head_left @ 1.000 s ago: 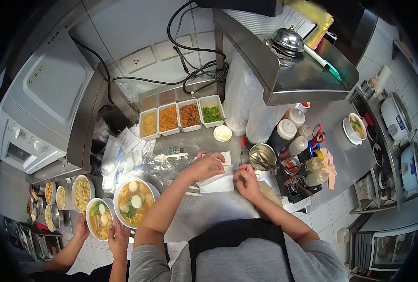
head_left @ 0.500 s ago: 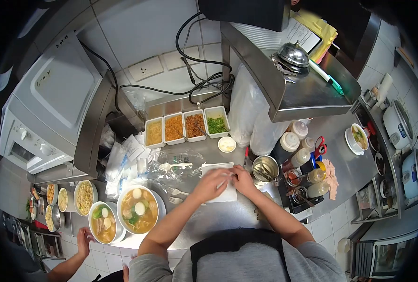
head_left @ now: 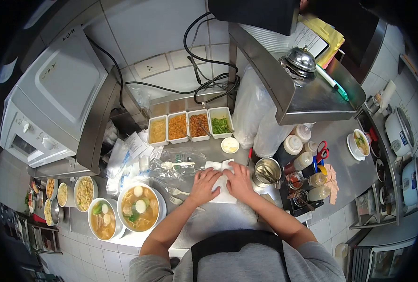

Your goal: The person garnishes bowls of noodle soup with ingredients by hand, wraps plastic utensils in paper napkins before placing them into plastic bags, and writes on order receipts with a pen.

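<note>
A white paper napkin point(head_left: 224, 193) lies on the steel counter in front of me. My left hand point(head_left: 205, 184) rests on its left side, fingers stretched out and thumb apart. On its right side lies my right hand point(head_left: 238, 181), also with spread fingers, the thumb near the napkin's middle. Left of the hands, a white plastic spoon point(head_left: 177, 165) lies on a clear plastic bag point(head_left: 164, 176). White plastic forks point(head_left: 176, 199) sit just beside my left wrist. A metal container with cutlery point(head_left: 266, 172) stands right of my right hand.
Two bowls of soup, one nearer point(head_left: 138, 207) and one further left point(head_left: 103, 219), stand at the front left. Behind are trays of toppings point(head_left: 177, 127) and a small white cup point(head_left: 230, 145). Sauce bottles point(head_left: 292, 144) stand right, under a steel shelf point(head_left: 312, 104).
My hands were close together over the napkin; now they are spread flat on its two sides. Another person's hand and arm at the lower left have left the view.
</note>
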`<state>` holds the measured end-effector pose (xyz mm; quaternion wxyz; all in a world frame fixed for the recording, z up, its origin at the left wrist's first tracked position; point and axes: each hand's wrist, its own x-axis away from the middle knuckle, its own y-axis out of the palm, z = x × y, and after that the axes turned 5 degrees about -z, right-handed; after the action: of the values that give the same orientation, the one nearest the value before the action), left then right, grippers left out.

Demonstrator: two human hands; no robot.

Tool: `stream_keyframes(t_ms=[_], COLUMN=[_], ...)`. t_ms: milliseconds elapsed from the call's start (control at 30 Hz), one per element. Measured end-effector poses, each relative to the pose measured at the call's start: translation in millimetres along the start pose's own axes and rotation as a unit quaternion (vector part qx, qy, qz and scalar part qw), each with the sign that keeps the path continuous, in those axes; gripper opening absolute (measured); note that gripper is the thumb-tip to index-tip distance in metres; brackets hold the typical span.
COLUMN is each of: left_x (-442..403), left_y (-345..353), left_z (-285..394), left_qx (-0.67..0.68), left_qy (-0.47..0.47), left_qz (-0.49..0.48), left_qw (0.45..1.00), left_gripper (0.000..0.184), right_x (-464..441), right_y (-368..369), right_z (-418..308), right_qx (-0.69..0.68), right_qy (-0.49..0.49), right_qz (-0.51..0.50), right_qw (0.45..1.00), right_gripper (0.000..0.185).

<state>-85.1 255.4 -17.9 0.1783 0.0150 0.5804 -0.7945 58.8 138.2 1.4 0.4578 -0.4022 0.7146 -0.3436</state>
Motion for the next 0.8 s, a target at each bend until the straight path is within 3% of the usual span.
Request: stream_keyframes(t_ms=[133,367,433,500,533,600,633,700,767,800], left_x=[1,23,33,42,45,51,53,56,61,62], left_y=[-4,-2,-4,-10,-15,-32,-38,-46,-68,-79], left_z=[1,27,36,36,34,29,26,21,29,35], left_qx=[0.019,0.032,0.047,0.052,0.055,0.021,0.005,-0.012,-0.024,-0.033], left_qy=[-0.026,-0.059,-0.06,-0.074,-0.077,-0.068,-0.061,-0.013,0.043,0.081], left_qz=[-0.022,0.061,0.089,0.123,0.139,0.157,0.164,0.125,0.066,0.066], left_qw=[0.999,0.996,0.993,0.988,0.986,0.985,0.985,0.992,0.997,0.994], left_gripper=[0.059,0.059,0.058,0.06,0.06,0.064,0.065,0.073,0.075,0.068], right_x=[1,-20,-25,-27,-25,-16,-14,4,25,34], right_y=[18,41,43,22,18,15,-20,-35,-32,-30], right_z=[8,34,44,37,40,48,14,1,-2,-3], right_qx=[-0.018,-0.032,-0.117,-0.189,-0.303,-0.574,-0.688,-0.733,-0.755,-0.763], right_qy=[-0.019,-0.076,-0.043,0.064,0.119,0.155,0.225,0.298,0.287,0.283], right_qz=[-0.079,-0.087,-0.074,-0.089,-0.11,-0.215,-0.242,-0.309,-0.374,-0.403], right_qw=[0.997,0.993,0.989,0.976,0.939,0.775,0.647,0.527,0.455,0.418], right_gripper=[0.033,0.035,0.039,0.039,0.037,0.039,0.042,0.045,0.047,0.048])
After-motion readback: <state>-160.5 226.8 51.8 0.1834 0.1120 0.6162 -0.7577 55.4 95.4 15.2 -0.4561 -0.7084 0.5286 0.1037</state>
